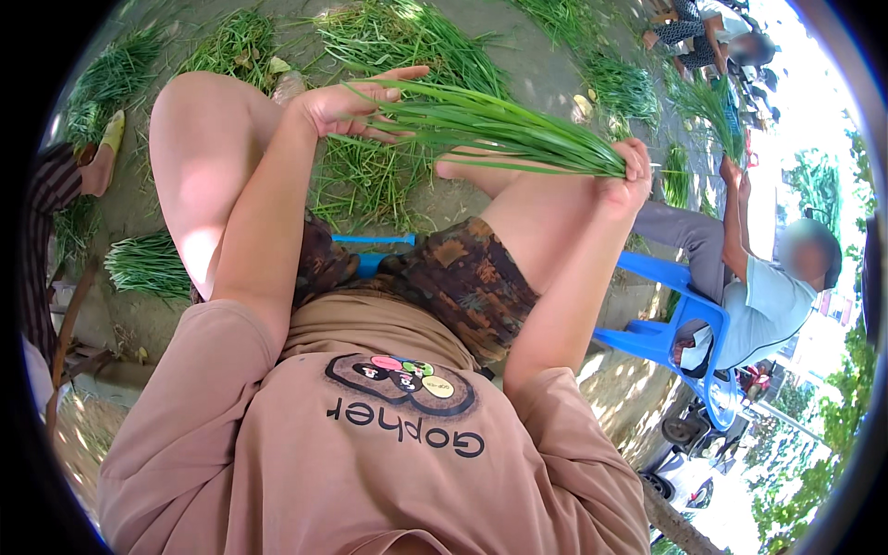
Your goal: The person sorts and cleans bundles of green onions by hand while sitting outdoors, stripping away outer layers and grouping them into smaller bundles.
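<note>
A bunch of long, flat-leaved garlic chives stretches across in front of me above my knees. My right hand is closed round its gathered end, at the right. The leaf tips fan out loosely toward my left hand. That hand has its fingers stretched and spread beside the tips; some leaves pass by or touch the fingers, but it does not grip them. Below my left hand, between my legs, lies a loose heap of green leaves and trimmings on the ground.
More chives lie in piles ahead and a neat bundle at my left. A person sits on a blue plastic chair at the right, holding other chives. At the left edge is another person's yellow shoe.
</note>
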Demonstrator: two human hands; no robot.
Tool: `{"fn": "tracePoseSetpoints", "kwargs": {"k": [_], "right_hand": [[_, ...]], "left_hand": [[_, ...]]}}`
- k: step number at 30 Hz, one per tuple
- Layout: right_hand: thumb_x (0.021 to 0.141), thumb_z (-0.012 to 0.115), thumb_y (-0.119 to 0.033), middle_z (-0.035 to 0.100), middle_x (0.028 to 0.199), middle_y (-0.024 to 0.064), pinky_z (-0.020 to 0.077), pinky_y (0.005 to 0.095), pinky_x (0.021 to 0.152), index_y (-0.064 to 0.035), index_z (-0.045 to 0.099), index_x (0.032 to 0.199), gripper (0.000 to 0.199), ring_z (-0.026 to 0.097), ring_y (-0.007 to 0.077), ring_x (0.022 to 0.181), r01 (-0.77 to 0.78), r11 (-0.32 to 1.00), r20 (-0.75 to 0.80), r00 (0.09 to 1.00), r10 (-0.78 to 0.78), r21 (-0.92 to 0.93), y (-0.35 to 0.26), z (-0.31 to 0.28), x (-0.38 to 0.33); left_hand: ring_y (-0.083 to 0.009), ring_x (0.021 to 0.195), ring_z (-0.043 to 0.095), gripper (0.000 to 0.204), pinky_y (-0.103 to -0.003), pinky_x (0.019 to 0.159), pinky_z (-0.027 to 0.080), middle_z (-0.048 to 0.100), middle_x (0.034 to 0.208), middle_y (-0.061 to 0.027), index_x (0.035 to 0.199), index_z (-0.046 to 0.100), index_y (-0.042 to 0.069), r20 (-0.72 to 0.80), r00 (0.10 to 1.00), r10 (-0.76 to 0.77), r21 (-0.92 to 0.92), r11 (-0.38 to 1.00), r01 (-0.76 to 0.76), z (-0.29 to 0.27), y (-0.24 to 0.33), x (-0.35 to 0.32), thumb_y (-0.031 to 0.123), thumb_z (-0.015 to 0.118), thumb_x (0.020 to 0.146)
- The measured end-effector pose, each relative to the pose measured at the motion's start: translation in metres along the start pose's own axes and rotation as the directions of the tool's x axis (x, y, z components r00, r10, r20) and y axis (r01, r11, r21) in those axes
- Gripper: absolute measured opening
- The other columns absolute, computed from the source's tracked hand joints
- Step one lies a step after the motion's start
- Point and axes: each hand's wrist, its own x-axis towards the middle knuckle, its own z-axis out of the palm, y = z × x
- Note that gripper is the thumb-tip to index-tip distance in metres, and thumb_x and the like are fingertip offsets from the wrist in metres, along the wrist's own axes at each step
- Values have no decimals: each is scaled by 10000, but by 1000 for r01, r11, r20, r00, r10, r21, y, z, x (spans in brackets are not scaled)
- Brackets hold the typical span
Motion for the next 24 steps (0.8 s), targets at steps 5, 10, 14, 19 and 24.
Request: {"fn": "tracePoseSetpoints", "kwargs": {"k": [5,10,14,19,24], "right_hand": [[770,456,54,306,459,-4,372,234,422,-66,385,552,258,366,116,426,83,993,-210,976,-63,88,-1,8,3],[751,444,54,282,442,-25,401,237,442,-135,295,483,360,339,109,406,52,991,-246,969,-21,122,10,10,4],[760,433,21,279,439,-16,418,257,461,-136,297,483,346,346,123,405,140,986,-327,939,-104,88,8,12,10],[764,424,-2,277,436,-7,433,274,483,-143,294,480,343,356,136,407,144,989,-324,938,-123,42,11,13,13],[780,431,-3,279,442,-15,438,278,487,-140,309,495,339,348,136,406,189,982,-314,932,-182,-9,18,12,9]], "left_hand": [[-220,1147,581,695,-310,937,518,513,1350,-109,1501,205,267,-48,996,-72,46,996,74,-7,0,-2,427,564,928],[-211,1083,626,589,-256,845,557,539,1318,-119,1491,240,275,-85,986,-140,27,989,143,-2,0,2,350,511,974],[-254,1064,637,569,-278,832,566,528,1328,-140,1491,232,214,-111,982,-150,23,988,154,-8,-1,6,300,487,990],[-292,1133,598,569,-320,883,551,492,1359,-155,1484,217,132,-18,992,-121,-46,992,121,-25,-13,7,279,473,997],[-275,1108,605,508,-349,916,535,485,1364,-157,1459,307,189,-171,976,-133,-19,991,132,-17,-6,5,288,484,993]]}}
